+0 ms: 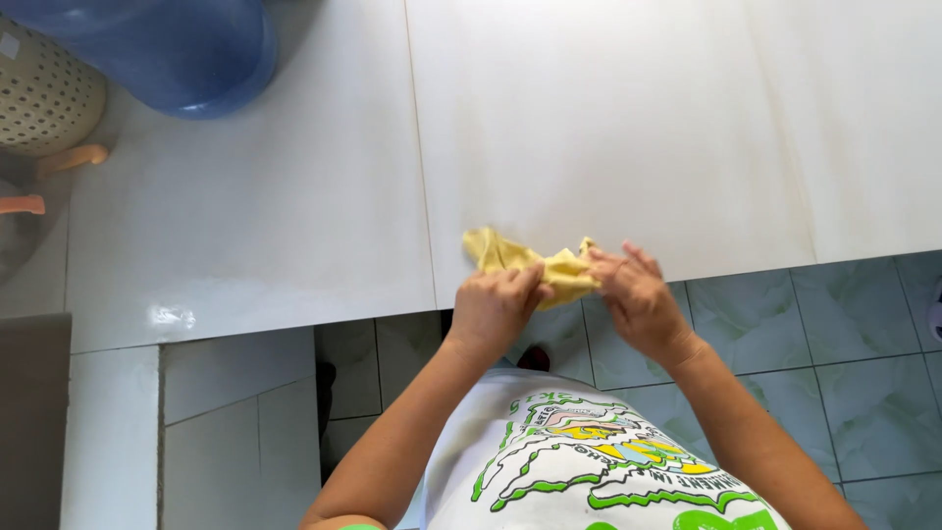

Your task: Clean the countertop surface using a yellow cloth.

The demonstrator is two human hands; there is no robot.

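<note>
A crumpled yellow cloth point(530, 261) lies at the near edge of the white desk point(608, 128), bunched between both hands. The left hand point(494, 307) is closed on the cloth's near end, knuckles up, its fingers curled over the desk's edge. The right hand point(638, 297) pinches the cloth's right end with its fingertips, the wrist bent and the palm turned inward. Both forearms rise from below, elbows spread apart, meeting at the cloth.

Beyond the cloth the desk runs wide and bare to the top and the right. At the far left corner stands a blue water bottle point(167, 49), and beside it a cream perforated basket point(44, 88), both well apart from the hands. Under the desk's edge lies a pale green tiled floor point(834, 373). A dark shape near the person's feet is probably a shoe, though it is mostly hidden.
</note>
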